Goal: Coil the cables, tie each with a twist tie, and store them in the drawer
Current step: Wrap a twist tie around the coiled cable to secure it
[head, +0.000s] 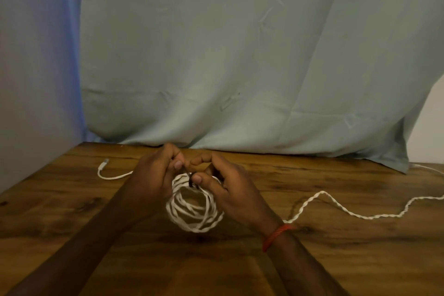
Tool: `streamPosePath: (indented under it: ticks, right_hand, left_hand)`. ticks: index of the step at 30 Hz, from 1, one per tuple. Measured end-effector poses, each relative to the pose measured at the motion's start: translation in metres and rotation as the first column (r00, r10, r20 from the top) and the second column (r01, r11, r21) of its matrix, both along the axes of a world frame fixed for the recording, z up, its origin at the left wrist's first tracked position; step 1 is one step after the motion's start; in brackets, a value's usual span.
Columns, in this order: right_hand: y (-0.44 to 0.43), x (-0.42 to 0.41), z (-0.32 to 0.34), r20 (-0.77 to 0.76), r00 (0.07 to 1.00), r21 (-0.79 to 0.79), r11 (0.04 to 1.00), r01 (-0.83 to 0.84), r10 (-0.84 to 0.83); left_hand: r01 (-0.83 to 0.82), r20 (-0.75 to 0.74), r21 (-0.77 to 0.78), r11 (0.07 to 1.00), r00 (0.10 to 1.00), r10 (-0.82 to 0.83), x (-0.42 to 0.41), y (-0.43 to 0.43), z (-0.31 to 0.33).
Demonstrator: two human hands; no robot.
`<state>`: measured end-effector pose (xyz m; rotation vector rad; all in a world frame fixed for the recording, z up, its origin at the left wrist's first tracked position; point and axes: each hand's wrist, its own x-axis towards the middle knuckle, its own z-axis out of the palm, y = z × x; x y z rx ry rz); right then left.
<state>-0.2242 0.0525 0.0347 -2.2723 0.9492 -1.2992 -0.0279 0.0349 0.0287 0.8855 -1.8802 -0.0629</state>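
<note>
Coiled white cable [193,209] held upright above the wooden table [336,259], between both hands. Left hand [153,175]: thumb and fingers pinched together on the upper end of a dark twist tie [189,179] (thin, partly hidden by the thumbs). Right hand [223,182]: thumb pressed onto the tie where it wraps the top of the coil, fingers curled behind. Red cord bracelet [276,235] on the right wrist. Loose twisted cable [360,211] trails across the table to the right; another white cable [108,173] with a plug lies far left. Pale cloth [240,55] hangs behind.
</note>
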Motion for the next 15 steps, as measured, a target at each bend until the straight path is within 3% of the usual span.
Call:
streamPosePath:
  ticks: [4,10,15]
  right_hand:
    - [-0.003,0.005,-0.004,0.106,0.993,0.048,0.998,0.04,-0.045]
    - [-0.009,0.008,-0.01,0.116,0.99,0.109,0.991,0.072,-0.084]
    - [-0.012,0.006,-0.011,0.14,0.989,0.307,0.952,-0.009,-0.036]
  left_hand:
    - [-0.054,-0.052,0.035,0.998,0.997,0.056,-0.002,0.002,0.003]
    - [-0.195,-0.115,0.074,0.978,0.972,0.203,0.012,0.0,0.011]
    - [-0.188,-0.146,0.143,0.972,0.967,0.208,0.006,0.003,0.009]
